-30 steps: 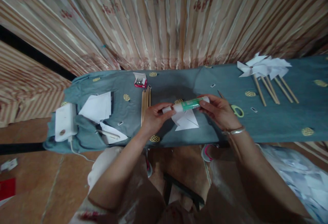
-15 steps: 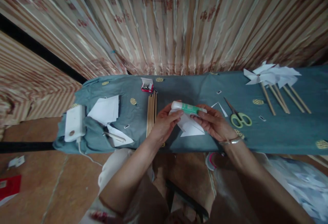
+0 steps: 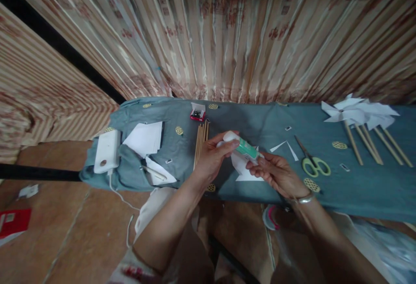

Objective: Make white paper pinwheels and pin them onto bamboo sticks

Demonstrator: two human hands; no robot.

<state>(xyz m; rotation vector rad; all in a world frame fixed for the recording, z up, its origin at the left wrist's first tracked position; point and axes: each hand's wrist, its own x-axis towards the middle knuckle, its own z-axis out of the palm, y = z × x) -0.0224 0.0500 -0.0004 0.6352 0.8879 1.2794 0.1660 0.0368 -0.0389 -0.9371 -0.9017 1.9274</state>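
A white and green glue stick [image 3: 246, 148] is held between my two hands above the table. My left hand [image 3: 212, 154] is closed on its white capped end, and the fingers of my right hand [image 3: 276, 172] pinch the other end. The stick slants down to the right. Underneath it a piece of white paper [image 3: 242, 172] lies on the cloth, partly covered by the stick and my right hand. Wooden sticks [image 3: 200, 141] lie side by side just left of my left hand. Scissors with green handles [image 3: 313, 165] rest to the right of my right hand.
Paper pinwheels on sticks [image 3: 360, 113] lie at the far right of the blue-green cloth [image 3: 260, 119]. A small red box [image 3: 198, 113] stands at the back. To the left are stacked paper [image 3: 144, 139], a pen [image 3: 154, 172] and a white device with a cable [image 3: 107, 151].
The glue stick has tilted, its right end now lower. My right hand has moved down with it. The view has shifted a little, so the table things appear further right and lower.
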